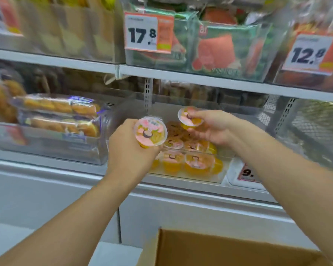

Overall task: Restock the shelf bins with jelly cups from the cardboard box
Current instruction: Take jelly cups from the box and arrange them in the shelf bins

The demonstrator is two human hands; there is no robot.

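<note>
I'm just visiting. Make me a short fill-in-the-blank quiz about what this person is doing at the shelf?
1. Each of the hands, left and right, holds one jelly ____.
2. The jelly in the bin is ____ in colour.
3. The tag above the left hand reads ____.
4. The box is made of ____.

Answers: cup; yellow; 17.8; cardboard

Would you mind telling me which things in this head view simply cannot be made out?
- Cardboard box: contents hidden; bottom edge cuts it off.
- Price tag by the jelly bin: only "9." shows; the right forearm covers the rest.
- Cup in the left hand: lid print blurred, unreadable.
- Cup in the right hand: fingers partly cover the lid.
- Snack packs at left: labels smeared by motion blur.
</note>
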